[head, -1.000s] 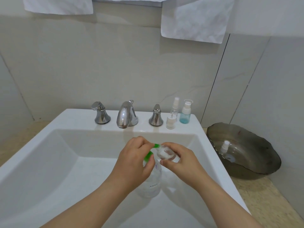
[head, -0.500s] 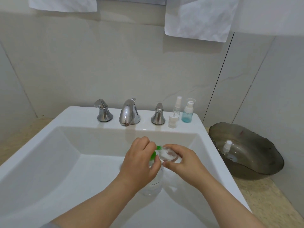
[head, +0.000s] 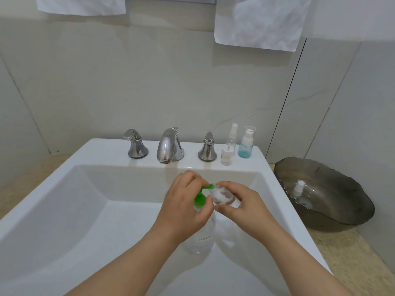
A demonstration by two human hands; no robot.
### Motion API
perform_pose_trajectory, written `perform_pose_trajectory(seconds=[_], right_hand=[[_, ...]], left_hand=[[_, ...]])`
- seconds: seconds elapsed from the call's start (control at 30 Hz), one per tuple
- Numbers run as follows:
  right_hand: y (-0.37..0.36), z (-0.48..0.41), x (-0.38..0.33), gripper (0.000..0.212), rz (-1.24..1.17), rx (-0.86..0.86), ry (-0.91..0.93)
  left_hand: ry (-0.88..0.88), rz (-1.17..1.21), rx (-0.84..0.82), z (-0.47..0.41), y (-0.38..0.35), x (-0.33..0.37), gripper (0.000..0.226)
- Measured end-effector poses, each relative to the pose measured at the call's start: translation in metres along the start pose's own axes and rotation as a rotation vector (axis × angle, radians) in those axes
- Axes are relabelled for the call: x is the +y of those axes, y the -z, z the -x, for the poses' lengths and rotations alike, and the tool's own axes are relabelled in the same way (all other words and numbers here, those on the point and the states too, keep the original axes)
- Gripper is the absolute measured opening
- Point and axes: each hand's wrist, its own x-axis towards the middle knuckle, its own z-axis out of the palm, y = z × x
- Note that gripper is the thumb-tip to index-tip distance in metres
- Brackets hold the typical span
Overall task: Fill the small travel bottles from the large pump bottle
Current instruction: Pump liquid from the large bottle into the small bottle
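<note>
A large clear pump bottle (head: 202,236) with a green pump head (head: 202,194) stands inside the white sink (head: 89,210). My left hand (head: 183,204) curls over the pump head, fingers on top. My right hand (head: 241,205) grips a small clear travel bottle (head: 222,194) tilted with its mouth at the green spout. White foam shows inside the small bottle. Three more small bottles stand on the sink ledge: a clear spray bottle (head: 232,136), a short white-capped bottle (head: 227,155) and a blue-tinted pump bottle (head: 246,144).
The chrome faucet (head: 170,146) and two handles (head: 136,146) (head: 207,147) sit on the back ledge. A grey glass bowl (head: 342,189) on the counter at right holds a spray top (head: 298,186). White towels (head: 260,20) hang above.
The green pump head shows more between my hands now, risen from under my left hand. Both hands and the bottles keep their places; the camera tilted slightly.
</note>
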Motion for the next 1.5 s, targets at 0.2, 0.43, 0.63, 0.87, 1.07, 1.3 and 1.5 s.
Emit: perform_pose_trajectory(seconds=[0.2,0.43,0.63,0.87,1.07,1.3,1.5], right_hand=[[-0.001,0.000,0.001,0.043,-0.004,0.002,0.001],[-0.001,0.000,0.004,0.044,0.018,-0.021,0.005],[-0.001,-0.001,0.007,0.045,0.042,-0.054,-0.001],[0.000,0.001,0.004,0.041,0.039,-0.065,-0.009],[0.000,-0.001,0.007,0.045,0.007,-0.030,0.008],[0.000,-0.001,0.006,0.047,-0.002,-0.018,0.014],[-0.001,-0.002,0.008,0.048,-0.007,-0.014,0.017]], left_hand=[[-0.034,-0.028,0.047,0.000,0.000,-0.003,0.026],[-0.070,-0.049,0.107,0.004,-0.006,-0.007,0.023],[-0.077,-0.075,0.108,0.009,-0.012,-0.008,0.021],[-0.031,-0.069,0.074,0.009,-0.012,-0.007,0.021],[-0.045,-0.037,0.020,0.005,-0.004,-0.005,0.024],[-0.086,-0.057,0.021,0.002,-0.002,-0.009,0.028],[-0.097,-0.059,0.053,0.001,-0.003,-0.007,0.026]])
